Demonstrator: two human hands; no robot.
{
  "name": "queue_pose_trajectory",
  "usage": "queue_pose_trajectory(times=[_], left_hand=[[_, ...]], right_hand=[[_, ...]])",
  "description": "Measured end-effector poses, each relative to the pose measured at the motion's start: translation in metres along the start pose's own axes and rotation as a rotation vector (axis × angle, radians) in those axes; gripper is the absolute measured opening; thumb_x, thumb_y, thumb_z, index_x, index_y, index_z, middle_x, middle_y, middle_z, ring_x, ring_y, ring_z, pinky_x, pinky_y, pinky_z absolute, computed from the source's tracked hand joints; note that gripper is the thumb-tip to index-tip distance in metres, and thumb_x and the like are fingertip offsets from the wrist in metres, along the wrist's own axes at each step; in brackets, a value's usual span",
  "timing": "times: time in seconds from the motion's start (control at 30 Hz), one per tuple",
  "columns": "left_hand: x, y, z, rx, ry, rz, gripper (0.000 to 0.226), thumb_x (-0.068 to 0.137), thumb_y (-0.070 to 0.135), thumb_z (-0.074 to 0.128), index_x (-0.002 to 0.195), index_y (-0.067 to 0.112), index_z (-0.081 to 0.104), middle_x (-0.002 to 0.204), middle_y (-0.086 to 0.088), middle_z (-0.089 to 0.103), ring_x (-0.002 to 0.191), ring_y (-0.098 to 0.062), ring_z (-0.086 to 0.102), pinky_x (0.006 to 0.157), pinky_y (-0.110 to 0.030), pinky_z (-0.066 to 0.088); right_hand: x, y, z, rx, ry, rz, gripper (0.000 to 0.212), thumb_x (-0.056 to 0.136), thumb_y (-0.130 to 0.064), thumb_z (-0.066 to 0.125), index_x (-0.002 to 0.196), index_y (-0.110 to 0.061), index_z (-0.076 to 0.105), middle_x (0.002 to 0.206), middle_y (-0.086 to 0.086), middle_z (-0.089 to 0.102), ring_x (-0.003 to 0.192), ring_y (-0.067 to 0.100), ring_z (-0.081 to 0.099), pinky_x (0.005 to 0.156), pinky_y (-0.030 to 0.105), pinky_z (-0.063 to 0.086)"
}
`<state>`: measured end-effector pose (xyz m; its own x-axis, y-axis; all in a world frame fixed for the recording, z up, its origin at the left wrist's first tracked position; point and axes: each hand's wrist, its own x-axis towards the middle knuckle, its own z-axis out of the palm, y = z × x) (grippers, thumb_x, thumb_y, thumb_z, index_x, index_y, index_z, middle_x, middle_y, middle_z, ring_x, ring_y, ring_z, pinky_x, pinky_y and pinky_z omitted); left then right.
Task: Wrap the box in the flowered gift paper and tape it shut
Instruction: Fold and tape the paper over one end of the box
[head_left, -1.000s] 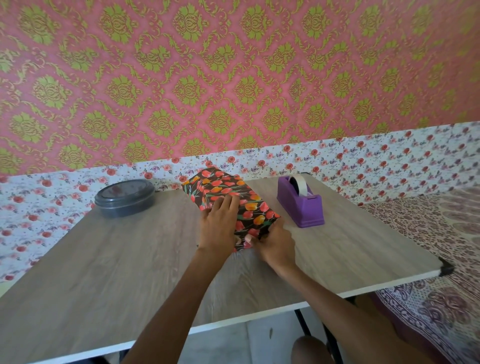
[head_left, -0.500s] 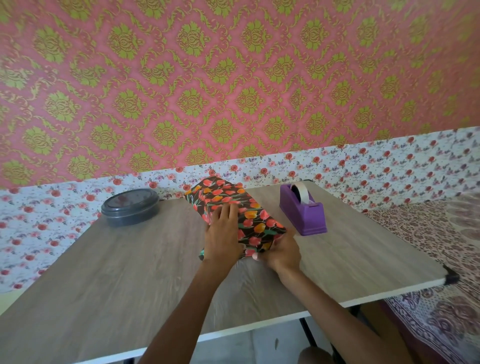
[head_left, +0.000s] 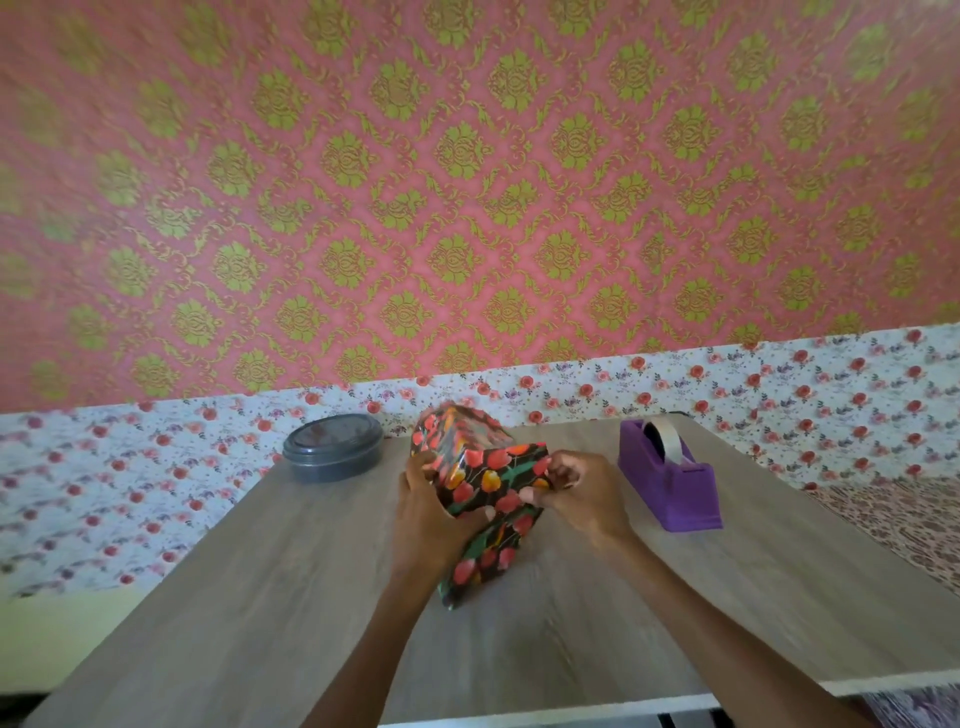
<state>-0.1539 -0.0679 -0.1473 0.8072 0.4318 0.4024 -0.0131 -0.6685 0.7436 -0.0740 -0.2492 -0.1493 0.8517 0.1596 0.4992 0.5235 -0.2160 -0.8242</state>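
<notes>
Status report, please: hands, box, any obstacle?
Left hand grips wrapped box, tilted up. Right hand pinches its right edge. Tape dispenser apart, on right. Nothing blocking.

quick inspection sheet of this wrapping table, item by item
surface: wood-grain table
job's things: wrapped box, tilted, paper loose at its near end; purple tape dispenser to its right, apart
clutter: dark lidded container at far left
grippers: left hand grips the wrapped box; right hand pinches its paper
cables: nothing seen
surroundings: pink and green patterned wall, rose-print band below
</notes>
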Motion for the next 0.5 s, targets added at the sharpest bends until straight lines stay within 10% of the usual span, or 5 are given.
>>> queue_pose_trajectory(times=[0.23, 0.5], left_hand=[[0.013, 0.015, -0.038, 0.092, 0.02, 0.325, 0.066, 0.076, 0.052, 0.076, 0.133, 0.035, 0.049, 0.144, 0.013, 0.033, 0.123, -0.003, 0.038, 0.1, -0.031, 0.04], [0.032, 0.044, -0.045, -0.07, 0.046, 0.43, 0.019, 0.071, 0.033, 0.085, 0.083, 0.039, 0.071, 0.082, 0.024, 0.066, 0.08, 0.003, 0.061, 0.071, -0.02, 0.049]], right_hand=[[0.021, -0.041, -0.01, -0.147, -0.101, -0.143, 0.022, 0.062, -0.019, 0.092, 0.07, -0.015, 0.073, 0.068, 0.001, 0.069, 0.06, 0.009, 0.057, 0.06, 0.024, 0.048], [0.032, -0.062, -0.025, -0.153, -0.098, -0.326, 0.03, 0.067, -0.016, 0.089, 0.063, -0.03, 0.062, 0.069, -0.009, 0.063, 0.065, 0.005, 0.059, 0.068, 0.014, 0.047]])
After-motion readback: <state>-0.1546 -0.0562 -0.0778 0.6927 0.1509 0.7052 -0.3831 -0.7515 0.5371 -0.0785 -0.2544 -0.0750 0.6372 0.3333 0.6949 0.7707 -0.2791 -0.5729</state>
